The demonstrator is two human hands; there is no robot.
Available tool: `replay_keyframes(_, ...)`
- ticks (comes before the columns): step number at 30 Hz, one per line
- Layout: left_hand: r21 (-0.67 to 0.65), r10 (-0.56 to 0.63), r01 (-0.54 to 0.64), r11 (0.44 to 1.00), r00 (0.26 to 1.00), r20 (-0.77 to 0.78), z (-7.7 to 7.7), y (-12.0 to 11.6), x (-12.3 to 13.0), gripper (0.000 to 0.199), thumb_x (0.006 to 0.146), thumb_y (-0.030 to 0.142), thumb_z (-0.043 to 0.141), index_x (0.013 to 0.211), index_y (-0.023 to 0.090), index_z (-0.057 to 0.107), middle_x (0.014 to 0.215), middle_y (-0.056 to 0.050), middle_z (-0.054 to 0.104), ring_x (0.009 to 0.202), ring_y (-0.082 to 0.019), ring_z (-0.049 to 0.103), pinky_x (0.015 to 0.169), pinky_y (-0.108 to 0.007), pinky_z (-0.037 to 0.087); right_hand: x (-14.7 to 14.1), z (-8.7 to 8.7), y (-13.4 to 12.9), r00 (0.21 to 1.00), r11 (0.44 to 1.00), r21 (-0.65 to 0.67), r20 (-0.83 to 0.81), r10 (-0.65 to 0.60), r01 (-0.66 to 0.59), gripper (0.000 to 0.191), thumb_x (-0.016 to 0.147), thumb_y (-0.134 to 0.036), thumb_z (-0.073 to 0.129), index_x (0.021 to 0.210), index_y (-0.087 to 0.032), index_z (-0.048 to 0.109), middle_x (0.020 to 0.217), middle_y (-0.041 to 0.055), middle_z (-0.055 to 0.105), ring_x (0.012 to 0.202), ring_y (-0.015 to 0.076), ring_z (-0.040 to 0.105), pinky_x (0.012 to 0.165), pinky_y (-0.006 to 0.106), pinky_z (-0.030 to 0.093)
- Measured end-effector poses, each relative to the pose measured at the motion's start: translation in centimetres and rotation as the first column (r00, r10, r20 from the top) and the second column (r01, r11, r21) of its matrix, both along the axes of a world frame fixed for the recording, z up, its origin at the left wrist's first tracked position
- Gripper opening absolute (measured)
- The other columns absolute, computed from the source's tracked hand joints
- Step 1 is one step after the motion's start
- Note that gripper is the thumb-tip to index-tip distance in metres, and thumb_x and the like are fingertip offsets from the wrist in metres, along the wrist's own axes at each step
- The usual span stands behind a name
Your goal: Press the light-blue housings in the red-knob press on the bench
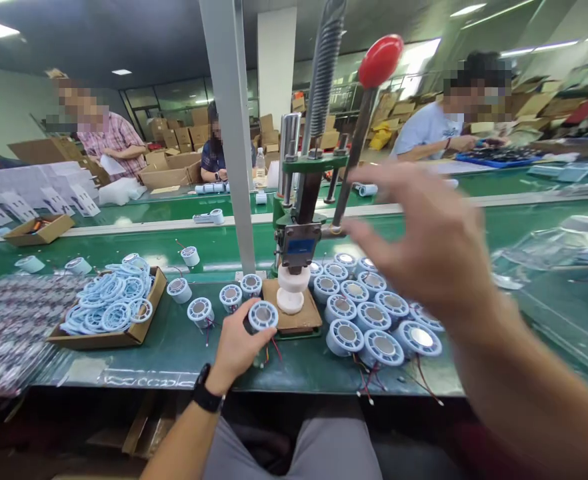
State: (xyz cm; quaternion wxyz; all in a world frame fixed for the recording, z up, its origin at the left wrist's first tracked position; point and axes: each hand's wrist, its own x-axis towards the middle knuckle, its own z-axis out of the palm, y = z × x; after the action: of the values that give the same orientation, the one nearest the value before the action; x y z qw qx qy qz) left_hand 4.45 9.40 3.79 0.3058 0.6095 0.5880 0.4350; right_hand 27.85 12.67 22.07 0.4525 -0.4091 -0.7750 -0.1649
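My left hand (241, 343) is closed around a light-blue round motor housing (263, 315) with a silver disc on top and thin coloured wires below. It is just left of the press base (299, 317). Under the ram of the green hand press (299, 243) sits a white round fixture (290, 300). My right hand (419, 230), blurred by motion, has its fingers apart beside the press lever (354, 147) with its red knob (381, 60). Whether it touches the lever is unclear. Several similar housings (374, 315) stand grouped right of the press, partly behind my right hand.
A cardboard tray (141, 327) holds light-blue rings (109, 297). Wrapped parts (19, 333) lie at far left, and loose housings (200, 310) stand nearby. A grey post (234, 133) rises behind. A clear plastic bottle (539, 250) lies right. Co-workers (119, 137) sit across the green conveyor.
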Motion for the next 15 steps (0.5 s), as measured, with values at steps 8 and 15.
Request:
replay_keyframes(8, 0.091, -0.207, 0.193, 0.977, 0.961, 0.184, 0.5, 7.4, 4.8, 0.047, 0.069, 0.021, 0.078, 0.114, 0.014, 0.065, 0.109, -0.009, 0.072, 0.098, -0.024, 0.066, 0.093, -0.038, 0.051, -0.9, 9.7, 12.4, 0.903, 0.956, -0.184, -0.407, 0.138, -0.229, 0.062, 0.097, -0.033, 0.008, 0.121, 0.006, 0.050, 0.099, 0.0089, 0.068, 0.060, -0.0018, 0.060, 0.059, 0.015, 0.042)
replay_keyframes(15, 0.096, -0.334, 0.321, 0.942, 0.882, 0.332, -1.2, 7.6, 4.5, 0.058, 0.072, 0.026, 0.079, 0.126, 0.016, 0.060, 0.119, -0.010, 0.068, 0.109, -0.026, 0.063, 0.101, -0.040, 0.048, -0.5, 9.6, 10.7, 0.789, 0.930, -0.121, -0.574, 0.219, -0.346, 0.061, 0.092, -0.032, 0.008, 0.114, 0.003, 0.054, 0.096, 0.0049, 0.068, 0.064, -0.0001, 0.061, 0.059, 0.019, 0.040)
